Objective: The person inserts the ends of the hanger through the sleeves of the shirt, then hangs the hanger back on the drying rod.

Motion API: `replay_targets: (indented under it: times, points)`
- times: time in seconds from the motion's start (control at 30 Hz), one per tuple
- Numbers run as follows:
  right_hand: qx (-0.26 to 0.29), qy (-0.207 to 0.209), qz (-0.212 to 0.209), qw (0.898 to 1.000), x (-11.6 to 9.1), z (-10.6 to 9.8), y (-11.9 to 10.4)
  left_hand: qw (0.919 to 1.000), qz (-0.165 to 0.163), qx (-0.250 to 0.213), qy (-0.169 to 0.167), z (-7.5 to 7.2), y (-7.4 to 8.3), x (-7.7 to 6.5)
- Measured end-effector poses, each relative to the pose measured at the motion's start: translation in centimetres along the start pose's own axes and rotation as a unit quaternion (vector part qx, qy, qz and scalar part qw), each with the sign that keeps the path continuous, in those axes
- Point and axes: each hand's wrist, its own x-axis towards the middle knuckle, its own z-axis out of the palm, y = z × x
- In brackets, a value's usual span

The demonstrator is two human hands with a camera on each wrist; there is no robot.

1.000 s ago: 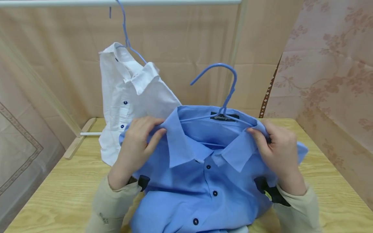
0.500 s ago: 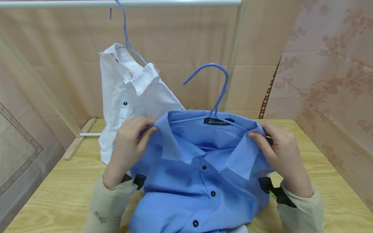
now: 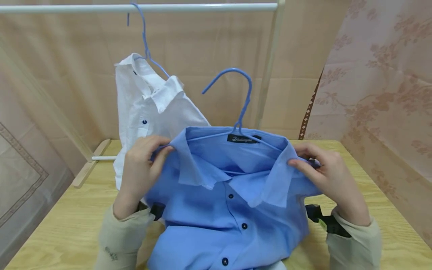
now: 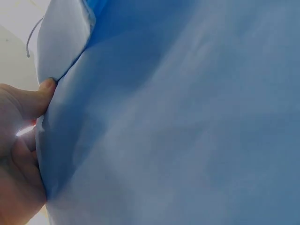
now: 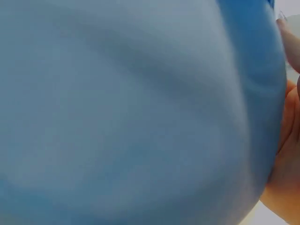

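A blue button-up shirt (image 3: 202,210) with dark buttons is held up in front, its collar spread and its lower part over the table. Inside the neck sits a blue hanger (image 3: 249,90), hook upward and pointing left, bars running under the shoulders. My left hand (image 3: 143,168) pinches the left shoulder beside the collar, thumb in front. On the other shoulder my right hand (image 3: 329,176) pinches the cloth just outside the collar. The left wrist view has the thumb (image 4: 46,91) pressed at the collar edge; in the right wrist view blue cloth (image 5: 140,117) covers most of the hand's work.
Behind, a white shirt (image 3: 158,112) hangs tilted on another blue hanger (image 3: 144,33) from the rack's white rail (image 3: 202,7). The rack's wooden foot (image 3: 91,165) stands at the left of the wooden table (image 3: 374,187). Patterned cloth (image 3: 381,86) hangs at the right.
The blue shirt and its hanger have shifted left, with the left hand moving along. My right hand has slid outward from the collar along the shoulder. The view has tipped slightly upward.
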Motion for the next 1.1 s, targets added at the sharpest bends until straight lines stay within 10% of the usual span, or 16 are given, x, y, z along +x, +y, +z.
replay_targets:
  times: [1.1]
  points:
    - [0.090, -0.047, -0.061, 0.993, -0.3, 1.3, -0.9, 0.9965, -0.058, 0.007, 0.060, -3.0, -2.1, -0.1]
